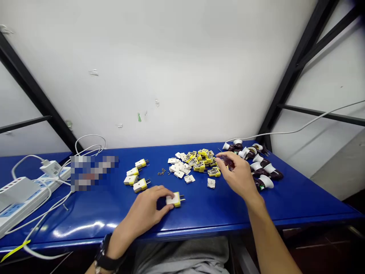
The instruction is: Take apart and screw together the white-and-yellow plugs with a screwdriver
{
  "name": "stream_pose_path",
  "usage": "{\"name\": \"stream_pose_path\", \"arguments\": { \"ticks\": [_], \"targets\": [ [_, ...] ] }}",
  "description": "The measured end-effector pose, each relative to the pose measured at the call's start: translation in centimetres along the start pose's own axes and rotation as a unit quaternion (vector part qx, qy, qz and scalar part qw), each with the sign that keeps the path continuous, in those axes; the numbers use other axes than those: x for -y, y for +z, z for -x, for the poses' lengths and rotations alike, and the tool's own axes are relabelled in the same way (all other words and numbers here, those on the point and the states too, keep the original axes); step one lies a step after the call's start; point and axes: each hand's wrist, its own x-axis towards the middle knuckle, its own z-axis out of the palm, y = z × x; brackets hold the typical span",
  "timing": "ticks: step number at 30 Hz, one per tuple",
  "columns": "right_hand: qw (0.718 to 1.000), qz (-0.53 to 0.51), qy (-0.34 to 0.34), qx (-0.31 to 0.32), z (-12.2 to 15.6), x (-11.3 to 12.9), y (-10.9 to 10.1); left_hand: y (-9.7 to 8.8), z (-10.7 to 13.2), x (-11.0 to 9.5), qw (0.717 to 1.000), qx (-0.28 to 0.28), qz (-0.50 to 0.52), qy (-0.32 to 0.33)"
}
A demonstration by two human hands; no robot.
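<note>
Pressing my left hand [145, 211] down on a white-and-yellow two-pin plug [174, 199], I have its grip clamped over the white face, with the fingers [162, 192] on top and the brass pins [181, 198] pointing right, clear of my fingertips. The plug sits flat on the blue bench [256, 213], near its front edge. Holding it from above like this seems the steady way: even pressure, nothing leaning on the pins. My right hand [238, 175] hangs over the heap of white and yellow plug parts [194, 163], its grip curled round a dark brown piece [226, 161] that the fingers mostly hide, so I cannot tell whether it is firmly clamped or only touched. Brown-and-white lamp holders [262, 171] lie just beyond that hand, four more plugs [135, 177] sit left of the heap, and a small scatter of screws [161, 171] lies between them.
</note>
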Motion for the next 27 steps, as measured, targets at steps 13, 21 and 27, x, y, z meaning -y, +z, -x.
{"name": "stream_pose_path", "arguments": {
  "ticks": [13, 21, 27],
  "targets": [
    [0.932, 0.245, 0.075, 0.258, 0.3, -3.7, 1.0, -5.8, 3.3, 6.8, 0.972, -0.081, -0.183, -0.124],
    [0.937, 0.219, 0.047, 0.267, 0.5, -3.8, 1.3, 0.1, -0.5, -0.1, 0.983, 0.026, -0.145, 0.112],
    [0.944, 0.211, 0.074, 0.243, 0.3, -4.4, 1.1, 2.8, -4.4, -3.5, 0.968, 0.093, -0.189, 0.133]
  ]
}}
